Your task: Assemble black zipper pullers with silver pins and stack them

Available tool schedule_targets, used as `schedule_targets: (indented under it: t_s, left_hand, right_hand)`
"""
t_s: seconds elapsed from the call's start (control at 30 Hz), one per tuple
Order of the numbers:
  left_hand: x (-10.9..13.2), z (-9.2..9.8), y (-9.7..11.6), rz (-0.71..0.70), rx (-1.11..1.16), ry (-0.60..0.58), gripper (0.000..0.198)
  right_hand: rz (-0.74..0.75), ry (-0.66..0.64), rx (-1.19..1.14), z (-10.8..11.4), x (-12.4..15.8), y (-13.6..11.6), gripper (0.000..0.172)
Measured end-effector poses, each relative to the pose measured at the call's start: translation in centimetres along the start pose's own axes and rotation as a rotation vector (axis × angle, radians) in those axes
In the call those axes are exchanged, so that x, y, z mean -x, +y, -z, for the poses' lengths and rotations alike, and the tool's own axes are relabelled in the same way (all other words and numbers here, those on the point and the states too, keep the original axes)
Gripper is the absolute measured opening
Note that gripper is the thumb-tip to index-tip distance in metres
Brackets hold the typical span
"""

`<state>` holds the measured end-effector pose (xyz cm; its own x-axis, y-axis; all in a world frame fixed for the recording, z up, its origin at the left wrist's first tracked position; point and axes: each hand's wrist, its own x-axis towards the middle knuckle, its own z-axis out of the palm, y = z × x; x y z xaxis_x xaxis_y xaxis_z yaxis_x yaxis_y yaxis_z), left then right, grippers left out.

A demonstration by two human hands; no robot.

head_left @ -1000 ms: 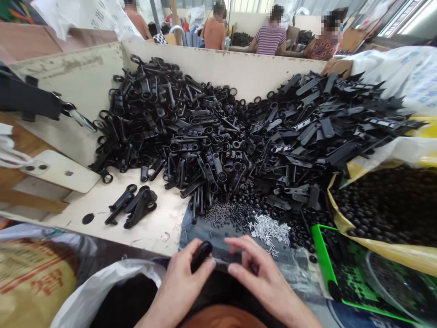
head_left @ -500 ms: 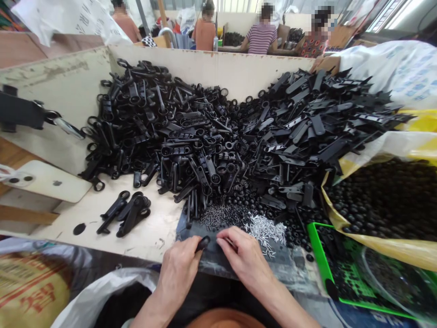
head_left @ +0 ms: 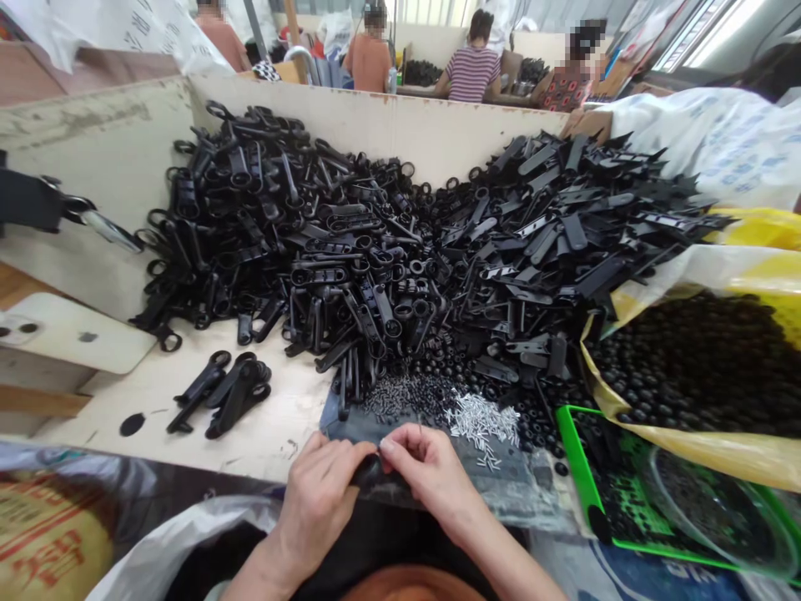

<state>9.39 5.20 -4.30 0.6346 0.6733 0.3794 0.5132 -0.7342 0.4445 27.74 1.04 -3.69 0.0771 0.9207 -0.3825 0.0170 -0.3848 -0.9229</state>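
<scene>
Since a second ago your hands have drawn together: your left hand (head_left: 322,492) and right hand (head_left: 431,476) both pinch one black plastic piece (head_left: 369,472) at the table (head_left: 288,426) edge. Just beyond lie silver pins (head_left: 481,420). Only a few set-aside pieces (head_left: 219,392) lie to the left, and the big heap (head_left: 375,242) behind them looks hardly dented.

My only view rides on the head, looking forward and down, close over my left hand (head_left: 322,497) and right hand (head_left: 431,472), across the worktop (head_left: 263,434) to people beyond.
</scene>
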Motion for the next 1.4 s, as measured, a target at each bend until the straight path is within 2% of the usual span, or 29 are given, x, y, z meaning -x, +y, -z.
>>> schedule_targets:
  t_s: [0.07, 0.13, 0.2, 0.27, 0.3, 0.4, 0.53, 0.63, 0.7, 0.8, 0.93, 1.1, 1.3, 1.4]
  left_hand:
    - [0.1, 0.0, -0.1, -0.027, 0.011, 0.008, 0.036]
    - [0.2, -0.2, -0.2, 0.021, 0.085, -0.019, 0.031]
    - [0.2, -0.3, -0.1, 0.147, 0.217, -0.069, 0.020]
    - [-0.1, -0.2, 0.2, 0.336, 0.360, -0.105, 0.011]
    - [-0.3, -0.2, 0.4, 0.438, 0.429, -0.122, 0.012]
    - [-0.9, 0.3, 0.8, 0.671, 0.632, -0.181, 0.027]
    - [-1.5, 0.5, 0.8, 0.791, 0.800, -0.202, 0.031]
    - [-1.6, 0.2, 0.4, 0.842, 0.861, -0.201, 0.032]
    - [-1.7, 0.1, 0.3, 0.872, 0.898, -0.197, 0.034]
    - [-2.0, 0.1, 0.4, 0.908, 0.893, -0.178, 0.038]
    - [-2.3, 0.1, 0.8, 0.923, 0.803, -0.123, 0.046]
    - [-2.3, -0.5, 1.6, 1.038, 0.893, -0.055, 0.035]
    - [-2.2, -0.4, 1.9, 0.914, 0.727, -0.040, 0.031]
    - [-2.0, -0.3, 1.8, 0.879, 0.676, -0.079, 0.032]
  right_hand:
    - [-0.031, -0.008, -0.045, -0.1, 0.1, 0.1, 0.038]
    - [-0.077, -0.016, -0.106, 0.0, 0.3, 0.0, 0.043]
    - [-0.124, -0.032, -0.194, 0.1, 0.6, -0.3, 0.046]
    - [-0.153, -0.048, -0.263, 0.2, 0.7, -0.4, 0.047]
    - [-0.152, -0.053, -0.274, 0.2, 0.8, -0.4, 0.047]
    - [-0.083, -0.066, -0.216, 0.5, 0.7, -0.2, 0.043]
    - [0.199, -0.012, 0.049, 1.1, 0.4, 0.3, 0.027]
    - [0.449, 0.030, 0.272, 1.5, 0.2, 0.4, 0.020]
    - [0.580, 0.021, 0.340, 1.7, 0.1, 0.4, 0.019]
    - [0.685, 0.011, 0.437, 2.2, -0.2, 0.5, 0.021]
    - [0.670, 0.045, 0.519, 2.5, -0.5, 0.7, 0.025]
    - [0.609, 0.091, 0.360, 1.9, -0.4, 0.8, 0.021]
    - [0.525, 0.101, 0.290, 1.5, -0.1, 1.0, 0.020]
    - [0.503, 0.106, 0.307, 1.4, 0.1, 1.2, 0.019]
